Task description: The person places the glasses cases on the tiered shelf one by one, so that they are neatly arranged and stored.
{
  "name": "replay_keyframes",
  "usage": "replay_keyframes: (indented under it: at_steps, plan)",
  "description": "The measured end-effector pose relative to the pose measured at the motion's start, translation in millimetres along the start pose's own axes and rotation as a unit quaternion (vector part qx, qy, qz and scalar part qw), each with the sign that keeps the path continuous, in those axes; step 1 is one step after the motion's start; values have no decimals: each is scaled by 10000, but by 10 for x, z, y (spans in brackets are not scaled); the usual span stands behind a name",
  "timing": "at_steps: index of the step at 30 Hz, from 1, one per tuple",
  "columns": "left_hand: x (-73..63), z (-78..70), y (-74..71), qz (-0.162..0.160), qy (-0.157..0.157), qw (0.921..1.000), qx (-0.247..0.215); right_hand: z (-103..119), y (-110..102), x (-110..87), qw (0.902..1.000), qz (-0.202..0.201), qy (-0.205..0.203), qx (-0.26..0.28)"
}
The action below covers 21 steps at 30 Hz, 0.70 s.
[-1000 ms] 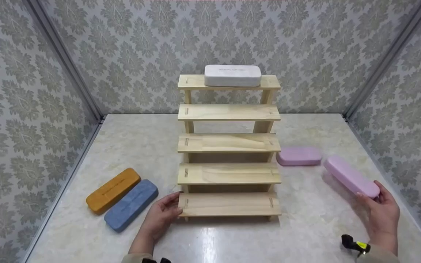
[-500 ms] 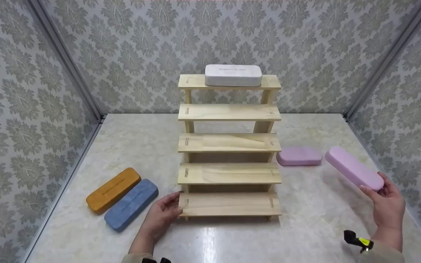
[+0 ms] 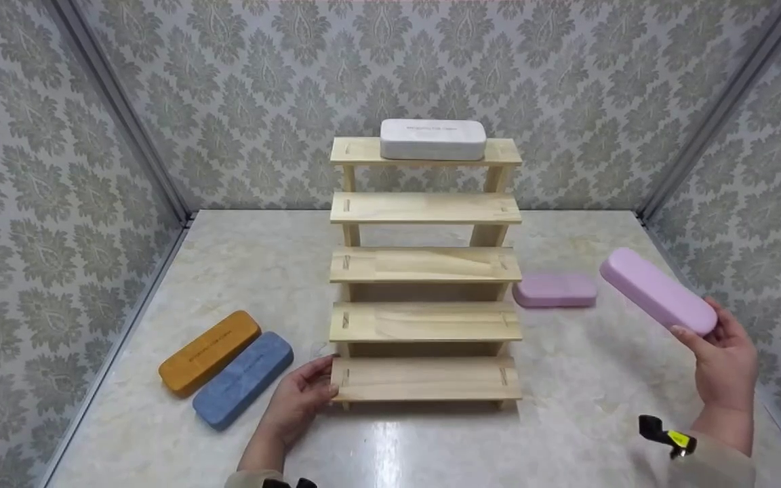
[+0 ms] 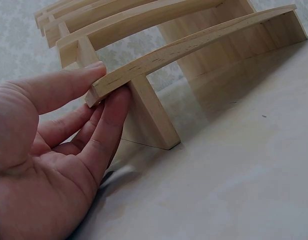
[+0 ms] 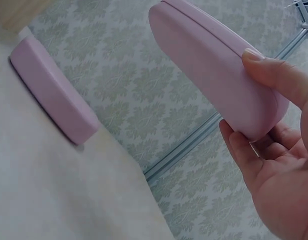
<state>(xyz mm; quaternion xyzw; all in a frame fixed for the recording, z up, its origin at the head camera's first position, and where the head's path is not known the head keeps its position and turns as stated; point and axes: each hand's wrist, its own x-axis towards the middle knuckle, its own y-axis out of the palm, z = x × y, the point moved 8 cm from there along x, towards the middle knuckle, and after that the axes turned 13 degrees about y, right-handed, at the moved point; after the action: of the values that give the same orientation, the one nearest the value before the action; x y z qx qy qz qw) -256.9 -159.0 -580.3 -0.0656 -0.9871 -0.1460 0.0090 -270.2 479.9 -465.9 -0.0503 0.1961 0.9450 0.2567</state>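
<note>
A stepped wooden rack (image 3: 424, 264) with several shelves stands mid-table. My left hand (image 3: 300, 396) pinches the left end of its lowest shelf (image 4: 159, 52), thumb on top and fingers beneath in the left wrist view. Off the table on the right, my right hand (image 3: 723, 366) grips a pink glasses case (image 3: 658, 291) by its near end. That case is tilted, its far end pointing back and left; a lid seam shows in the right wrist view. Another pink case (image 3: 554, 290) lies on the table beside the rack. On the top shelf sits a white case (image 3: 432, 139).
An orange case (image 3: 210, 353) and a blue case (image 3: 243, 381) lie side by side on the table, left of my left hand. Patterned walls (image 3: 262, 102) enclose the table (image 3: 567, 427) at the back and both sides.
My right hand has lifted the pink glasses case up and slightly to the right, away from the table. The left hand and the rack stay where they were.
</note>
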Motion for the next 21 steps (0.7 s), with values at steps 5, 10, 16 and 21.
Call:
replay_keyframes:
  at_steps: [5, 10, 16, 21]
  plan:
    - [7, 5, -6, 37, 21, 10000, 22, 166, 207, -77, 9986, 357, -330, 186]
    - [4, 14, -10, 59, 36, 10000, 30, 325, 459, -133, 9946, 818, -623, 132]
    - [-1, 4, 0, 45, 72, 10000, 22, 492, 783, -174, 9839, 1505, -955, 116]
    - [-2, -14, 17, 105, 82, 9999, 15, 601, 1092, -180, 9723, 2077, -1064, 100]
